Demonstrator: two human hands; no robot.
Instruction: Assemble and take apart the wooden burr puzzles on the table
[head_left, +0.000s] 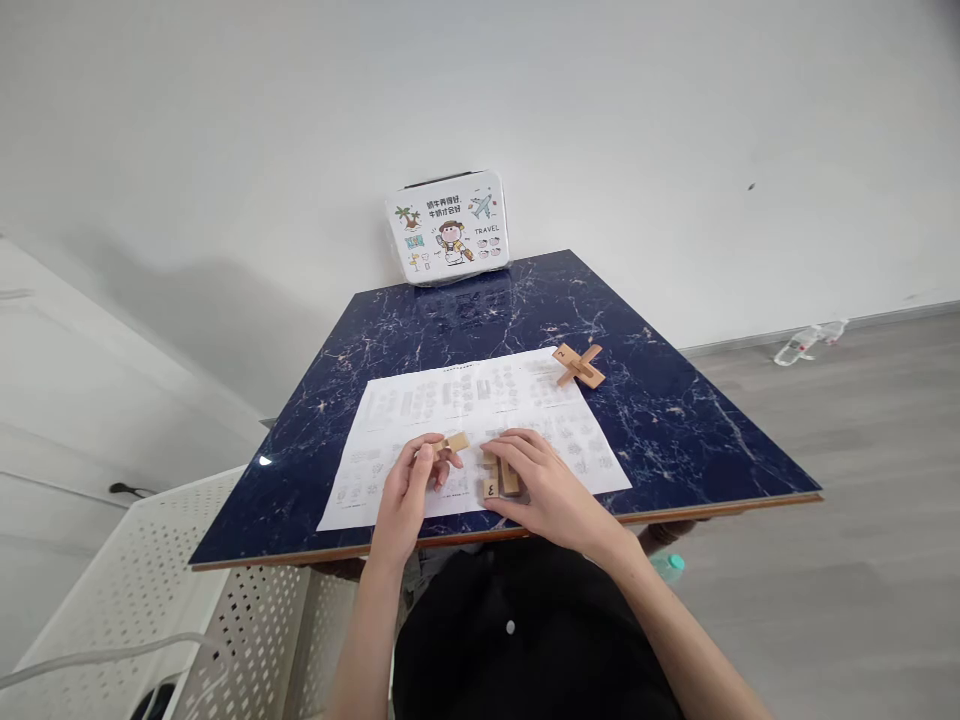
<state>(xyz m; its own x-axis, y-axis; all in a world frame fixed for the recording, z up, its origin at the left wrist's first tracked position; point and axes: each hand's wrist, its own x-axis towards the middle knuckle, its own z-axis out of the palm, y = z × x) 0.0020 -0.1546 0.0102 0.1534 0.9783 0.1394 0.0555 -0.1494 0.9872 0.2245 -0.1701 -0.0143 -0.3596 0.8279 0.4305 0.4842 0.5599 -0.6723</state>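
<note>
Pinched between the thumb and fingers of my left hand is a small notched wooden puzzle piece, raised over the printed sheet. My right hand curves over several wooden puzzle pieces near the table's front edge. One of these, a block marked 3, shows by the thumb, with a darker wooden piece beside it. The fingers partly cover these pieces, so their full shapes are hidden. At the sheet's far right corner lies a crossed wooden assembly marked 2.
The table has a dark blue marbled top. A white cartoon-printed case stands at its back, by the wall. To the left is a perforated white cabinet with a cable. Plastic bottles lie on the floor at right.
</note>
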